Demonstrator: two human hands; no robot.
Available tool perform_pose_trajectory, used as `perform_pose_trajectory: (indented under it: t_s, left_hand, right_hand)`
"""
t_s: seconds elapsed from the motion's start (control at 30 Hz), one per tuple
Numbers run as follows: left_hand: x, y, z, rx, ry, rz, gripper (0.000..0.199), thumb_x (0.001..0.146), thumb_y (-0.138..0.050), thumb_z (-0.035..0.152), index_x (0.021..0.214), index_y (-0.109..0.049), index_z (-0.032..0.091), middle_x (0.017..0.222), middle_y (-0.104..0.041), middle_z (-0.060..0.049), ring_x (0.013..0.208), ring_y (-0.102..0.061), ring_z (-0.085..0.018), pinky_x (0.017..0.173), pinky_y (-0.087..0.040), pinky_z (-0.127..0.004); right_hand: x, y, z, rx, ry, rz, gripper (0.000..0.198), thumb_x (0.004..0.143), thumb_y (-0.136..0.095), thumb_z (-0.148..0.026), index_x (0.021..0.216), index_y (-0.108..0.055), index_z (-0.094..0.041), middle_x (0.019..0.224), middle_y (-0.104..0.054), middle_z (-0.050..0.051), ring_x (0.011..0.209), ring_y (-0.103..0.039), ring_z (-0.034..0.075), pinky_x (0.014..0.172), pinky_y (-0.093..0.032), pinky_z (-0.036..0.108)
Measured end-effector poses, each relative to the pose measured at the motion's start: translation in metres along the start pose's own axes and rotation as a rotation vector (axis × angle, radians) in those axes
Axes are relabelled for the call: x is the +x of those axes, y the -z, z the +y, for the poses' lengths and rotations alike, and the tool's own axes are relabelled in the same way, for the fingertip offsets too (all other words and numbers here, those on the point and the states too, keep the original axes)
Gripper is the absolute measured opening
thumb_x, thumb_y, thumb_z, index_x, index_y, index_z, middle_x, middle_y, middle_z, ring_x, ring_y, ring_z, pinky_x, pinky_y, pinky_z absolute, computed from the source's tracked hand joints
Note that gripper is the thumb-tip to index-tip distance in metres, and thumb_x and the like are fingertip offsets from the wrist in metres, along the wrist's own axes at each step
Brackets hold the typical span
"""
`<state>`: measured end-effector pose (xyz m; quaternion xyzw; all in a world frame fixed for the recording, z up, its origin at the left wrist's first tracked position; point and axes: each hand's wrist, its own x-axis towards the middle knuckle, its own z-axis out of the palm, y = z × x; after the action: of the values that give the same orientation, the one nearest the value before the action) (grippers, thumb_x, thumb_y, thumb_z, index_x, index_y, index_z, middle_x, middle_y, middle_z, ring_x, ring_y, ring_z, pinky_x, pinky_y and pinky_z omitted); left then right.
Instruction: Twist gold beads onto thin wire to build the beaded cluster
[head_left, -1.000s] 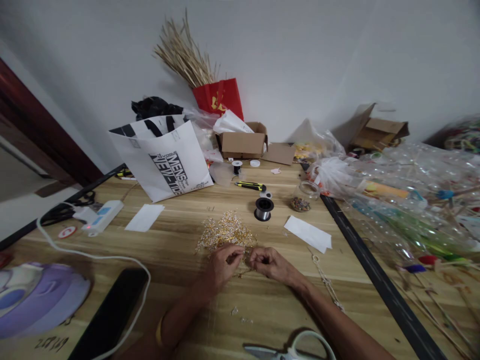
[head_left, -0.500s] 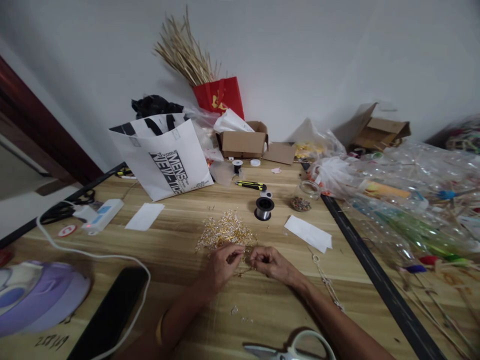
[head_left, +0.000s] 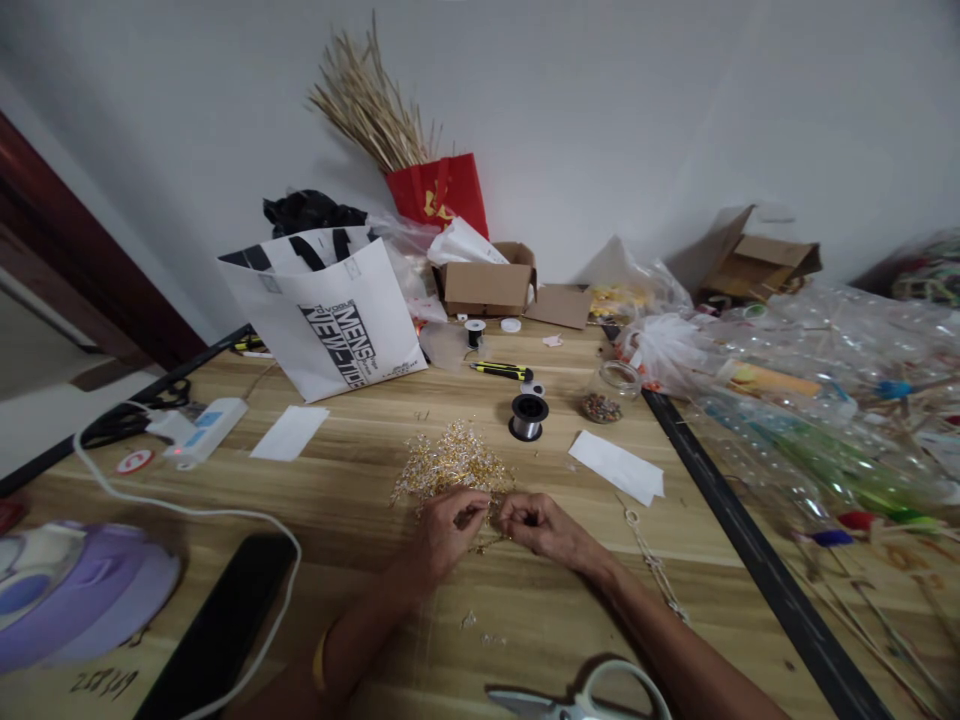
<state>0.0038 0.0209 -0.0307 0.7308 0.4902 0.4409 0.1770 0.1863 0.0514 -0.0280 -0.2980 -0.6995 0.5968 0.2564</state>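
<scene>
My left hand (head_left: 450,532) is closed in a pinch at the near edge of a pile of gold and clear beads (head_left: 454,455). What its fingertips hold is too small to make out. Close beside it on the right, my right hand (head_left: 541,527) is also pinched, its fingertips a short gap from the left ones. A thin gold beaded string (head_left: 487,547) hangs just below the two hands and runs up to my right fingers. Right of my right forearm, a pale knotted cord (head_left: 652,560) with a loop lies on the wooden table (head_left: 360,590).
Scissors (head_left: 577,695) lie at the near edge. Beyond the beads stand a wire spool (head_left: 529,417) and a glass jar (head_left: 609,395), with a yellow-black cutter (head_left: 501,371) near them. A black phone (head_left: 221,630), white cable and power strip (head_left: 206,432) are at left; plastic bottles (head_left: 810,400) fill the right.
My right fingertips have shifted very slightly to the left. The left hand, the bead pile and the other things stay where they were.
</scene>
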Motion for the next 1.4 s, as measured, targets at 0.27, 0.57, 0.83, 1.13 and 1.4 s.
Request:
perform_pose_trajectory:
  t_s: [0.27,0.57,0.83,1.13,1.4]
  left_hand:
    - [-0.0001,0.0013,0.0040,0.004,0.001,-0.022,0.018,0.071,-0.057,0.006,0.080,-0.067,0.017,0.076,-0.071,-0.003,0.069,-0.065,-0.013,0.065,-0.052,-0.021]
    - [-0.0004,-0.0014,-0.0026,0.001,0.000,0.010,0.017,0.071,-0.057,0.006,0.078,-0.067,0.018,0.076,-0.071,-0.002,0.068,-0.065,-0.013,0.065,-0.053,-0.021]
    - [-0.0002,-0.0004,-0.0038,-0.012,0.006,0.034,0.015,0.072,-0.056,0.008,0.078,-0.067,0.017,0.077,-0.071,-0.004,0.070,-0.065,-0.013,0.064,-0.054,-0.022]
    - [0.0009,0.0018,-0.0031,0.015,-0.002,0.012,0.016,0.072,-0.056,0.008,0.078,-0.066,0.018,0.077,-0.072,-0.003,0.071,-0.065,-0.013,0.066,-0.053,-0.022]
    - [-0.0003,-0.0003,-0.0042,0.038,-0.049,0.010,0.016,0.075,-0.054,0.009,0.079,-0.066,0.019,0.076,-0.071,-0.003,0.072,-0.064,-0.014,0.068,-0.052,-0.023]
  right_hand:
    - [0.0002,-0.0001,0.0008,-0.007,0.016,0.004,0.025,0.079,-0.058,-0.036,0.068,-0.054,-0.014,0.053,-0.038,-0.006,0.048,-0.030,0.007,0.047,-0.022,0.020]
    - [-0.0001,-0.0001,-0.0007,-0.020,0.010,0.001,0.025,0.080,-0.057,-0.037,0.069,-0.054,-0.015,0.054,-0.038,-0.006,0.049,-0.030,0.007,0.047,-0.023,0.019]
    - [0.0005,-0.0003,0.0006,-0.027,0.005,0.008,0.025,0.080,-0.058,-0.037,0.069,-0.054,-0.015,0.053,-0.038,-0.006,0.048,-0.030,0.007,0.047,-0.023,0.020]
    - [-0.0003,-0.0005,-0.0036,-0.013,-0.006,0.003,0.026,0.080,-0.057,-0.038,0.069,-0.052,-0.015,0.053,-0.035,-0.006,0.048,-0.027,0.007,0.046,-0.022,0.020]
    - [-0.0002,-0.0004,-0.0005,-0.013,0.000,0.017,0.024,0.078,-0.059,-0.037,0.068,-0.053,-0.015,0.053,-0.036,-0.006,0.048,-0.029,0.007,0.046,-0.022,0.020]
